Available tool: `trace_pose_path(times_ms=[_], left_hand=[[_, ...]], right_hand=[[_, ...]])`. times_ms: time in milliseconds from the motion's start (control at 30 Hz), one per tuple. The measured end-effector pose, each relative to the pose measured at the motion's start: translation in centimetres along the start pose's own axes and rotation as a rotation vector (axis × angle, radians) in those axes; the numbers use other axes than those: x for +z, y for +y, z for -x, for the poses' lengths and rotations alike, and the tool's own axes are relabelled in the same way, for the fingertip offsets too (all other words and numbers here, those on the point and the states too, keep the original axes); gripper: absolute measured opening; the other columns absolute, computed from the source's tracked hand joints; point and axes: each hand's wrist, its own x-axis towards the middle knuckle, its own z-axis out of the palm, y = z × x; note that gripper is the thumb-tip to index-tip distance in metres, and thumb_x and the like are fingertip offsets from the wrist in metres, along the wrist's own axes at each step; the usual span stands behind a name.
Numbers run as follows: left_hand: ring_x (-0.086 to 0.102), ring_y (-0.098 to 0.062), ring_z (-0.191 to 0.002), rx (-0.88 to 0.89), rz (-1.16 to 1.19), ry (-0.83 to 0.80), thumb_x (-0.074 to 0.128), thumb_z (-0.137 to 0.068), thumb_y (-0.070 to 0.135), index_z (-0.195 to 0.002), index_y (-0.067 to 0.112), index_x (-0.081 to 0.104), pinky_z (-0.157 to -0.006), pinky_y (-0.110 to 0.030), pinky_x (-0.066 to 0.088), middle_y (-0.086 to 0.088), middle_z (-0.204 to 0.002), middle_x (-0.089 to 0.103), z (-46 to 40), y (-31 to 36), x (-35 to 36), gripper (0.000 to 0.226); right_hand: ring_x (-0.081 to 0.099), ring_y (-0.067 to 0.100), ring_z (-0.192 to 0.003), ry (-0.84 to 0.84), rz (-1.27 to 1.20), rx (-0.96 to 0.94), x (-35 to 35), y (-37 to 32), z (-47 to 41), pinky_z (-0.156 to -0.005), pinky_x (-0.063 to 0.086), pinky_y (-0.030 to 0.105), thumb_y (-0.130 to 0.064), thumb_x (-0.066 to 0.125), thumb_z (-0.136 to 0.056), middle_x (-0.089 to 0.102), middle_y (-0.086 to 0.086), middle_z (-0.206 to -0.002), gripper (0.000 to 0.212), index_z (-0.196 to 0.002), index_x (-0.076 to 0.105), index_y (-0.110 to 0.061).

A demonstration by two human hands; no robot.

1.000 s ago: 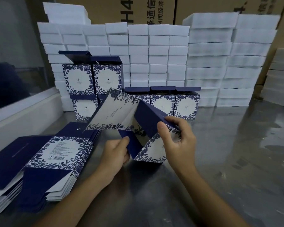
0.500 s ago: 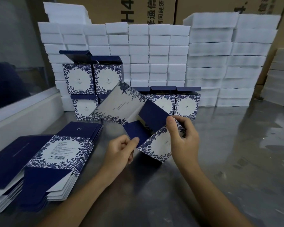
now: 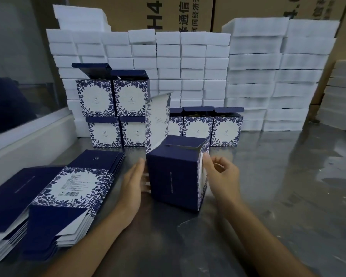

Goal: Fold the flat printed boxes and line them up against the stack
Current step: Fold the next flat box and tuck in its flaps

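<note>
A navy and floral printed box (image 3: 174, 176) stands folded into a cube on the metal table (image 3: 278, 196), its white lid flap (image 3: 157, 120) upright. My left hand (image 3: 133, 184) lies flat against the box's left side with straight fingers. My right hand (image 3: 221, 174) touches the floral right side, thumb on the front corner, fingers loosely curled. Behind it, several folded boxes (image 3: 226, 128) stand in a row against the stack of white foam blocks (image 3: 192, 70), with two more boxes (image 3: 112, 96) set on top at the left. Flat printed boxes (image 3: 72, 188) lie piled at my left.
A second pile of flat navy blanks (image 3: 10, 198) sits at the far left edge. A white ledge (image 3: 28, 136) under a glass pane borders the table's left side. Brown cartons (image 3: 188, 13) rise behind the foam. More foam (image 3: 344, 92) stands at the far right.
The box was tilted and half open between my hands; now it stands squared up on the table with the lid flap raised. My left hand went from pinching a flap to pressing flat.
</note>
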Motion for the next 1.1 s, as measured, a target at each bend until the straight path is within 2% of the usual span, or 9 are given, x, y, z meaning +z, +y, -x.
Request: trace_pose_path(times_ms=[67,200,300,400,633,767,867,933,1100], left_hand=[[0.067,-0.021,-0.063,-0.018,-0.057,0.050,0.048,-0.100,0.026,-0.092,0.017,0.067,-0.051,-0.031,0.055,-0.013,-0.085,0.069,-0.4,-0.3,-0.5,0.023],[0.068,-0.027,-0.094,0.030,-0.201,0.065,0.063,-0.091,0.033,-0.096,0.020,0.065,-0.081,-0.054,0.056,-0.004,-0.096,0.070,-1.0,-1.0,-1.0,0.014],[0.063,-0.014,-0.106,0.092,-0.183,0.076,0.069,-0.068,0.050,-0.104,0.024,0.062,-0.096,-0.039,0.051,0.002,-0.108,0.066,-0.8,-0.6,-1.1,0.044],[0.053,-0.006,-0.120,0.124,-0.227,0.032,0.073,-0.066,0.048,-0.120,0.032,0.054,-0.104,-0.029,0.042,0.009,-0.126,0.058,-0.9,-0.9,-1.5,0.059],[0.056,0.004,-0.111,0.275,-0.392,-0.095,0.082,-0.065,0.051,-0.134,0.042,0.032,-0.087,-0.010,0.044,0.010,-0.127,0.056,-0.3,-1.4,-1.1,0.085],[0.061,-0.011,-0.115,0.420,-0.461,-0.077,0.073,-0.076,0.057,-0.139,0.051,0.015,-0.096,-0.036,0.052,0.000,-0.135,0.054,0.3,-1.0,-0.9,0.086],[0.037,0.006,-0.134,0.532,-0.632,-0.103,0.059,-0.077,0.071,-0.139,0.068,0.002,-0.105,-0.027,0.039,0.033,-0.148,0.032,0.7,-0.1,-0.6,0.085],[0.026,0.028,-0.125,0.602,-0.682,-0.099,0.054,-0.080,0.068,-0.139,0.068,0.005,-0.100,-0.017,0.030,0.055,-0.133,0.023,0.9,0.2,-0.3,0.077],[0.056,0.018,-0.094,0.625,-0.697,-0.061,0.057,-0.087,0.059,-0.146,0.041,0.030,-0.076,-0.001,0.042,0.034,-0.108,0.052,1.2,-0.1,-0.4,0.067]], right_hand=[[0.055,0.005,-0.062,-0.040,0.030,-0.008,0.0,0.0,0.0,-0.061,0.046,0.024,-0.034,0.065,-0.096,0.068,-0.002,-0.070,0.028,-0.079,0.068,-0.011],[0.060,0.004,-0.065,-0.127,0.003,-0.003,0.0,-0.2,0.4,-0.063,0.052,0.022,-0.037,0.055,-0.100,0.073,0.002,-0.077,0.034,-0.090,0.072,-0.009],[0.067,0.010,-0.083,-0.132,-0.053,0.074,-0.1,-0.5,0.4,-0.078,0.055,0.030,-0.044,0.045,-0.103,0.077,0.004,-0.093,0.042,-0.097,0.075,-0.014],[0.070,0.002,-0.084,-0.147,-0.154,0.135,0.0,-0.6,0.5,-0.065,0.053,0.013,-0.049,0.040,-0.104,0.077,-0.007,-0.095,0.043,-0.103,0.073,-0.021],[0.063,0.011,-0.085,-0.023,-0.060,-0.008,0.0,-0.2,0.1,-0.071,0.052,0.018,-0.025,0.070,-0.093,0.066,0.001,-0.092,0.015,-0.094,0.057,-0.015],[0.065,0.010,-0.082,-0.047,-0.063,-0.045,-0.3,-0.3,0.0,-0.070,0.052,0.022,-0.026,0.065,-0.096,0.071,0.001,-0.089,0.009,-0.091,0.063,-0.019],[0.068,0.003,-0.086,-0.070,-0.125,-0.068,0.2,-0.8,0.5,-0.070,0.052,0.017,-0.045,0.052,-0.101,0.074,-0.012,-0.091,0.024,-0.098,0.064,-0.026],[0.065,-0.001,-0.088,-0.058,-0.122,-0.106,0.2,-1.2,0.8,-0.071,0.048,0.012,-0.063,0.044,-0.091,0.070,-0.020,-0.091,0.039,-0.101,0.062,-0.031],[0.070,0.019,-0.089,-0.044,-0.086,-0.151,-0.1,-1.4,1.1,-0.077,0.056,0.040,-0.058,0.057,-0.085,0.072,0.009,-0.093,0.030,-0.107,0.055,-0.039]])
